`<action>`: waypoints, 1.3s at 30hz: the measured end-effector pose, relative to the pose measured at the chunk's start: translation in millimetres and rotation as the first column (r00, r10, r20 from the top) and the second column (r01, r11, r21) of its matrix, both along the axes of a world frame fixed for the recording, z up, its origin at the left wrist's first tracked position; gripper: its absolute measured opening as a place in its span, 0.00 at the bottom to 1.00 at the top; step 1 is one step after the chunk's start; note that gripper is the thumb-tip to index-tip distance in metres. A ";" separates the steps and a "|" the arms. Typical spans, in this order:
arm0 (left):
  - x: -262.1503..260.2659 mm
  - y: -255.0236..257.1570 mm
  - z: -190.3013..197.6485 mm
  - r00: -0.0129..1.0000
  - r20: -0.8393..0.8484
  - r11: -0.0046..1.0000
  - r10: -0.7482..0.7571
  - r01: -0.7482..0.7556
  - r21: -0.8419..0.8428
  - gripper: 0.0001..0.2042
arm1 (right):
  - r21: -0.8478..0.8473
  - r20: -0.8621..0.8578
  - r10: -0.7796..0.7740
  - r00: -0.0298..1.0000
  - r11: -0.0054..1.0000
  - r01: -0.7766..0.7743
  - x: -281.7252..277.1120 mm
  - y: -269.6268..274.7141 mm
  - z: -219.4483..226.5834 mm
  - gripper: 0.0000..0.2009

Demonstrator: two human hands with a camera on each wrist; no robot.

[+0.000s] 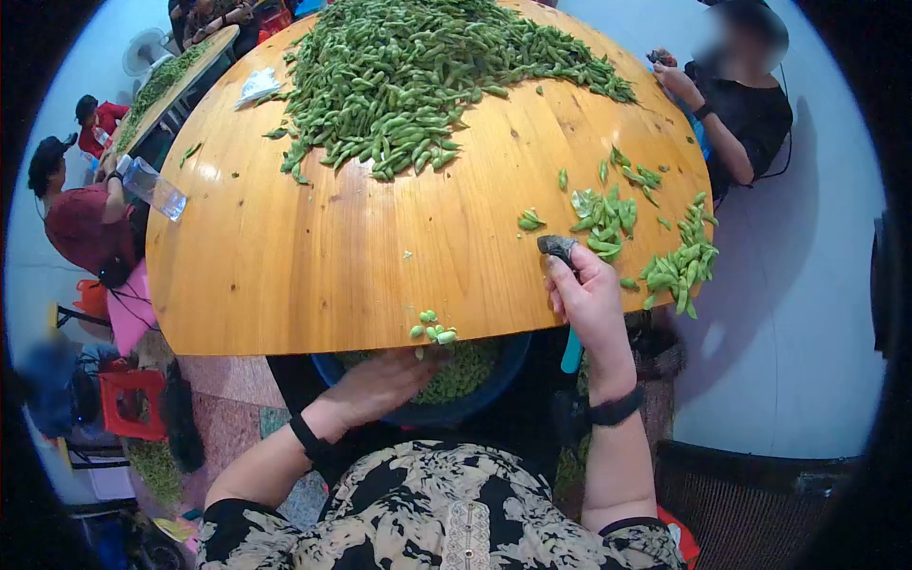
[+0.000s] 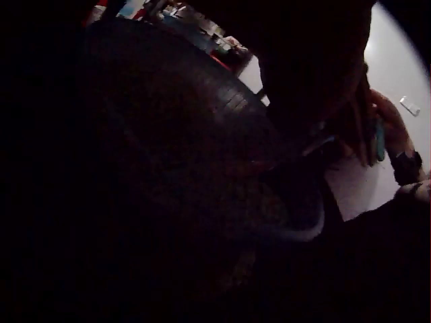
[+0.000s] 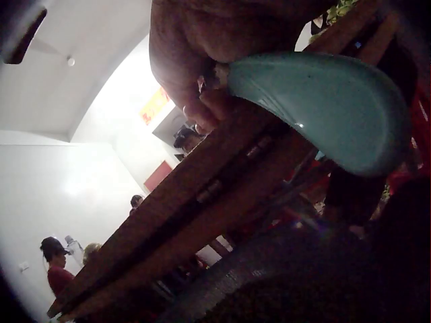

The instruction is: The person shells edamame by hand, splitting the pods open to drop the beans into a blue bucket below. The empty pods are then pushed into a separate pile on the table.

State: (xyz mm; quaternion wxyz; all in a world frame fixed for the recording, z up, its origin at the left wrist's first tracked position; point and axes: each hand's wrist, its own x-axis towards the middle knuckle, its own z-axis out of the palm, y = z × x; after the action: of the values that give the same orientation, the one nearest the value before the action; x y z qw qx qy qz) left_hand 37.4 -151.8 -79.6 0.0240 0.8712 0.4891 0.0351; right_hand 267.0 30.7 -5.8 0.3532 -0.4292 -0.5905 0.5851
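Note:
In the head view my right hand [image 1: 591,299] is above the table's right front, its fingers curled round a tool with a teal handle [image 1: 572,351]. A dark, wrinkled piece [image 1: 558,248] sticks out at the fingertips; whether it is part of the tool I cannot tell. The right wrist view shows the broad teal handle [image 3: 323,108] below the hand [image 3: 222,33]. My left hand [image 1: 380,385] lies flat over the blue basin [image 1: 461,414] of shelled beans [image 1: 461,372], fingers extended at the table's front edge. Several loose beans [image 1: 440,333] sit just beyond it. The left wrist view is very dark.
A big heap of green pods [image 1: 389,85] covers the back of the wooden table [image 1: 313,256]. Smaller pods [image 1: 682,271] lie at the right edge, with opened pods [image 1: 604,217] beside them. A clear bottle [image 1: 154,188] is at the left edge. A person [image 1: 750,114] sits at the right.

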 end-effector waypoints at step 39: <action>32.0 0.4 -73.3 0.983 0.157 0.912 0.097 -0.025 -0.410 0.15 | 0.294 0.083 0.030 0.996 0.954 -0.053 -5.2 -5.3 -14.9 0.06</action>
State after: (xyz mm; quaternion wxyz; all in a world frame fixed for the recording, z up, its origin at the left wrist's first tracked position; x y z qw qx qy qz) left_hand 69.4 -151.5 -152.9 0.2458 0.8250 0.5087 0.0096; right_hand 261.9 25.4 -20.7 0.3779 -0.3813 -0.6936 0.4802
